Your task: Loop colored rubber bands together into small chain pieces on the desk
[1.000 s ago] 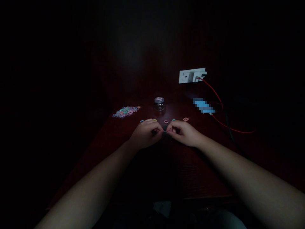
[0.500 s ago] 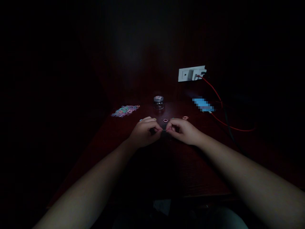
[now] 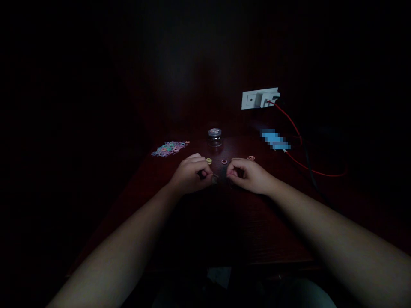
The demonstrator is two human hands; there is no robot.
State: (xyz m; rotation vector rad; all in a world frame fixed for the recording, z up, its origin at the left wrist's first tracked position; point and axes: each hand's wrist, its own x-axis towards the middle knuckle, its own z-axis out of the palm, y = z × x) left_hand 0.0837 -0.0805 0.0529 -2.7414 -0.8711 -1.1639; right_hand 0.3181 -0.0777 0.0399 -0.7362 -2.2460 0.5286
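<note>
My left hand (image 3: 192, 174) is closed in a pinch over the table, with a small, dim rubber band (image 3: 215, 179) poking out at its fingertips. A short gap to the right, my right hand (image 3: 246, 175) is also pinched shut; what it holds, if anything, is too dark to make out. Just beyond the fingers lie a yellow rubber band group (image 3: 209, 161), a pink rubber band group (image 3: 224, 161) and a salmon rubber band group (image 3: 251, 158). A tangled pile of coloured rubber bands (image 3: 170, 148) lies past my left hand.
A small clear lidded jar (image 3: 215, 137) stands at the back of the dark red table (image 3: 266, 231). To the right lies a pixelated blue device (image 3: 275, 140) on a red cable (image 3: 311, 170), which runs to a charger in the wall socket (image 3: 252, 99).
My hands have drawn apart; the thin strand stretched between their fingertips no longer spans them. The left hand has shifted slightly left, showing more of the yellow bands.
</note>
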